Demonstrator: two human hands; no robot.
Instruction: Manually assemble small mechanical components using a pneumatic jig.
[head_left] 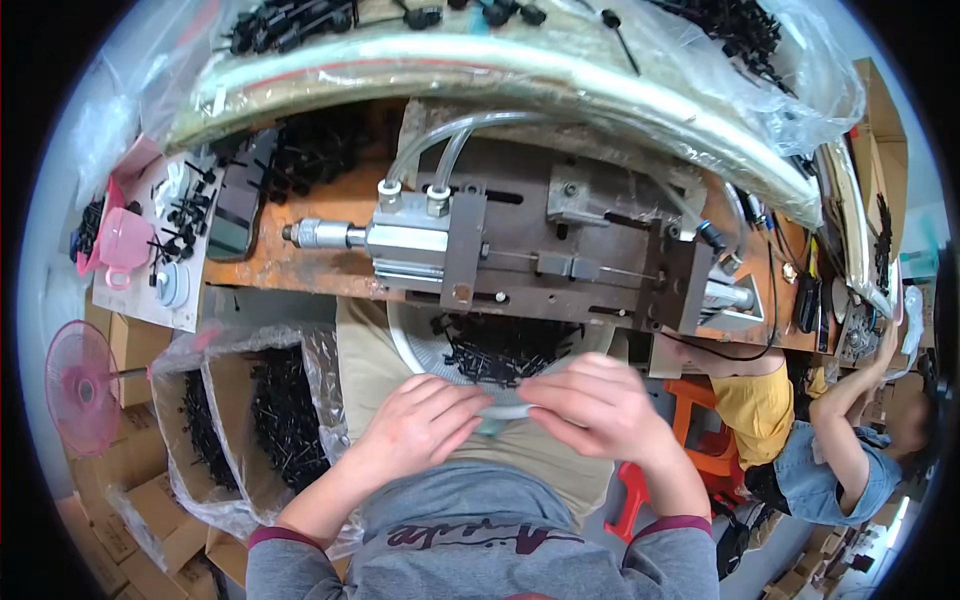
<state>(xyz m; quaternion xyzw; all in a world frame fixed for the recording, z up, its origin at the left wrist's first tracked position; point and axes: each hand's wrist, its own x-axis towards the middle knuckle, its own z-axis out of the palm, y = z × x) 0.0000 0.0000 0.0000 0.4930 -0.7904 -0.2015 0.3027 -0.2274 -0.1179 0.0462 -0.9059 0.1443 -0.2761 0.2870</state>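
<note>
A white plastic basket point(405, 345) rests on my lap, below the table edge, with many small black stemmed plastic parts point(500, 350) inside. Over its near rim, my left hand point(425, 422) has its fingers bent and drawn together toward the middle. Facing it across a small gap, my right hand point(592, 408) brings thumb and fingers together in a pinch, slightly smeared by motion. Anything small between the fingertips of either hand is too hard to make out against the dark parts behind. Just beyond the basket stands a metal pneumatic press fixture point(465, 245) with a silver cylinder.
Clear air hoses point(455, 150) rise from the fixture on the wooden table point(300, 265). A phone point(236, 205) lies to the left. Lined boxes point(240, 400) of black parts and a pink fan point(82, 388) stand lower left. Another person point(840, 455) sits at right beside a red stool point(690, 410).
</note>
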